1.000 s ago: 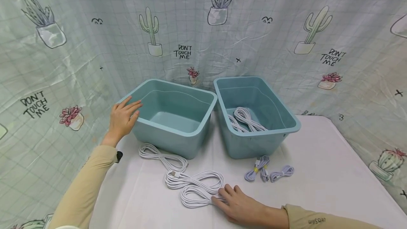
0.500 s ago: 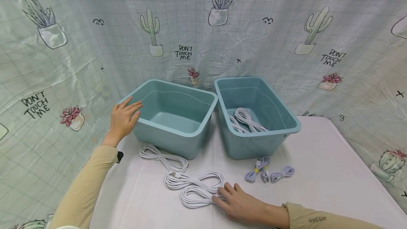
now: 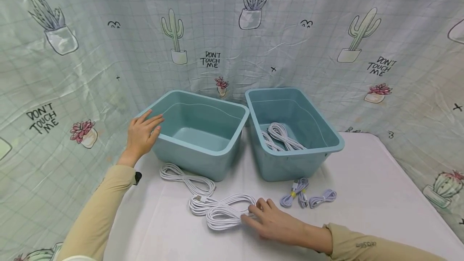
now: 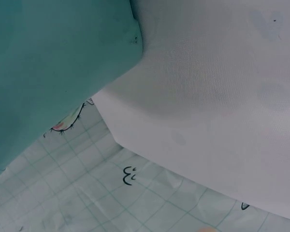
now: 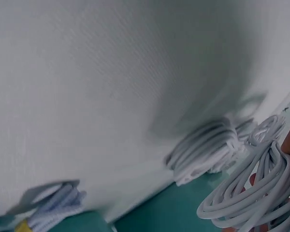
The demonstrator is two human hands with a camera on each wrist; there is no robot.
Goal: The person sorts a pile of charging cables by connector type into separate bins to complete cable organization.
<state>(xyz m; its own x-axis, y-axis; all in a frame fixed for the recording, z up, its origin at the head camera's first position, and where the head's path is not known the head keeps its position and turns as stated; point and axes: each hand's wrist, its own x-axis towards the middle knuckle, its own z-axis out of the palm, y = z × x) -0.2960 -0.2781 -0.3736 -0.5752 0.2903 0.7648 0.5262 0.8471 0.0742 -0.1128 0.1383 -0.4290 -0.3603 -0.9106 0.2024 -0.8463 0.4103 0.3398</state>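
— What does the right hand [image 3: 277,224] have hold of?

— Its fingers [image 3: 253,212] curl into a grip on the white cable bundle [image 3: 222,212], which lies on the tabletop [image 3: 366,196] close to its near edge, in front of the gap between the two bins. In the right wrist view the loops [image 5: 253,195] bunch against the fingertips.

— And the left hand [image 3: 142,135]?

— It rests flat, fingers straight, on the left rim of the empty teal bin [image 3: 197,132]; no grip there. That bin sits toward the tabletop's far left.

— What else lies about?

— A second white cable [image 3: 186,178] trails in front of the empty bin. The right teal bin [image 3: 290,130] holds coiled white cables [image 3: 280,136]. Two small lilac cable bundles [image 3: 306,196] lie just in front of it. A cactus-print curtain [image 3: 326,43] hangs behind.
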